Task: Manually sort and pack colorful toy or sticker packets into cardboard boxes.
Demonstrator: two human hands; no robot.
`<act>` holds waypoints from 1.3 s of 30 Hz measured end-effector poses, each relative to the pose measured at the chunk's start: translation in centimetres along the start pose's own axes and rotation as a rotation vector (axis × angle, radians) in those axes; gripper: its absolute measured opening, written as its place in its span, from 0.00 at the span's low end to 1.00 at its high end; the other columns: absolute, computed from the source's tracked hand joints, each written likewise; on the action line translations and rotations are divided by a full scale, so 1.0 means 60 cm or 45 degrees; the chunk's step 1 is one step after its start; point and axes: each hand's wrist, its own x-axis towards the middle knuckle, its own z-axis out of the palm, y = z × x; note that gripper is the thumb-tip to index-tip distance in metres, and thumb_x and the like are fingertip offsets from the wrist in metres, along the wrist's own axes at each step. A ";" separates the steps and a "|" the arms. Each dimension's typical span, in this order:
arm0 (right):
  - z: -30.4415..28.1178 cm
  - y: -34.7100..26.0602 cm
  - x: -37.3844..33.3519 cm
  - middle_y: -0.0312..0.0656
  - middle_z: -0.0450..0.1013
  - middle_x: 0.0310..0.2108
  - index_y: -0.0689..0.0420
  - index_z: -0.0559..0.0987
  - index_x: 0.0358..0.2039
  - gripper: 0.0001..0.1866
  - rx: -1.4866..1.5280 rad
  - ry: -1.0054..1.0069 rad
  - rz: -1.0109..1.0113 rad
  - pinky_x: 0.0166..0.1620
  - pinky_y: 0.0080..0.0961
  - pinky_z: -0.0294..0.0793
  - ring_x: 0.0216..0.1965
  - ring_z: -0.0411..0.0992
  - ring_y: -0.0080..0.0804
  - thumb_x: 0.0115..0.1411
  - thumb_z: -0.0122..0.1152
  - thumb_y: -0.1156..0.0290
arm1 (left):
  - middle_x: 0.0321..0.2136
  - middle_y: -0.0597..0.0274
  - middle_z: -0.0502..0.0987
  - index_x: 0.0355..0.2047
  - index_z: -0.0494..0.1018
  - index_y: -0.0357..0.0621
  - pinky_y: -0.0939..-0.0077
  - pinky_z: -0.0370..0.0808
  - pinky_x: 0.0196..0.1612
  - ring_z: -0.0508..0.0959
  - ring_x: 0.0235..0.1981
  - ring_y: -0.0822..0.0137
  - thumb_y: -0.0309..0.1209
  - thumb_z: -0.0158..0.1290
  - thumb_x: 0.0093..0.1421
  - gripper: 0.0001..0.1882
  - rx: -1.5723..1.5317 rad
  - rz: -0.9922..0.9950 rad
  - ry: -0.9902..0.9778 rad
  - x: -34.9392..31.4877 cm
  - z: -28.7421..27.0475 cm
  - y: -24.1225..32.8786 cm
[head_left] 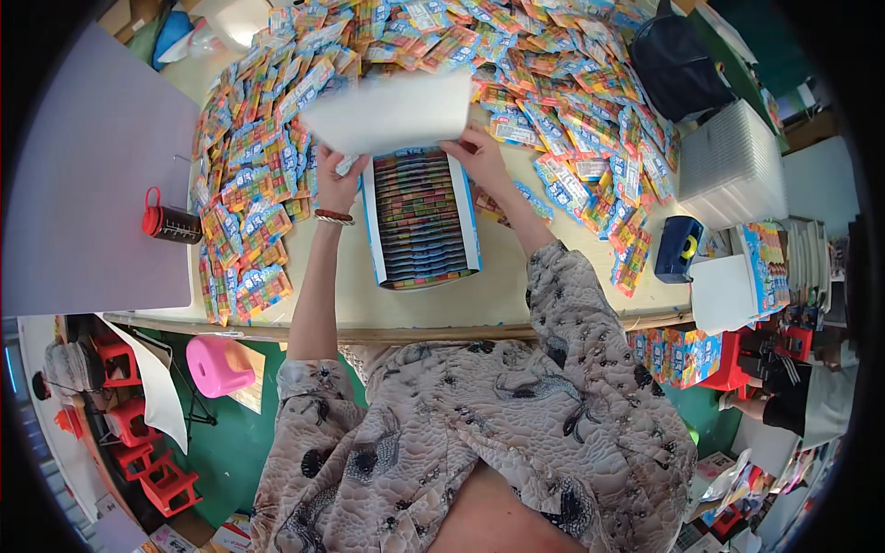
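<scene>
Hands: we count two, both at work above the far end of the box.
Left hand: closed, gripping the near left corner of the white panel.
Right hand: fingers pinched on that panel's near right corner.
White panel: one, raised and blurred; we cannot tell whether it is joined to the box.
Box: one, open, lying on the table in front of the person, with white inner sides and blue edges.
Row of packets: one row fills the box, set too tightly for us to count exactly.
Loose packets: far too many to count, heaped left, right and beyond the box.
Bottle: one, dark with a red cap, at the left.
Right side: we count one black bag, one stack of clear trays and one tape dispenser.
Stools: one pink stool and at least three red stools, left below the table.
</scene>
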 end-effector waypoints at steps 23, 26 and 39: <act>-0.054 -0.253 -0.191 0.40 0.70 0.50 0.52 0.65 0.60 0.36 0.090 -0.459 0.610 0.39 0.19 0.74 0.36 0.72 0.20 0.49 0.63 0.84 | 0.53 0.57 0.67 0.62 0.56 0.36 0.74 0.70 0.53 0.71 0.50 0.69 0.21 0.60 0.52 0.38 -0.656 -0.745 -0.530 -0.170 -0.109 0.252; -0.050 -0.225 -0.214 0.42 0.72 0.39 0.51 0.69 0.57 0.32 -0.257 -0.409 0.265 0.36 0.21 0.73 0.32 0.72 0.25 0.51 0.62 0.83 | 0.41 0.59 0.73 0.61 0.59 0.38 0.76 0.73 0.44 0.74 0.40 0.70 0.23 0.62 0.50 0.37 -0.177 -0.469 -0.557 -0.167 -0.109 0.271; -0.052 -0.205 -0.276 0.40 0.65 0.25 0.52 0.76 0.50 0.23 -0.780 -0.298 -0.163 0.31 0.24 0.70 0.26 0.69 0.31 0.53 0.59 0.82 | 0.20 0.65 0.69 0.47 0.75 0.43 0.73 0.66 0.23 0.69 0.21 0.67 0.27 0.65 0.44 0.27 0.477 0.221 -0.254 -0.246 -0.079 0.240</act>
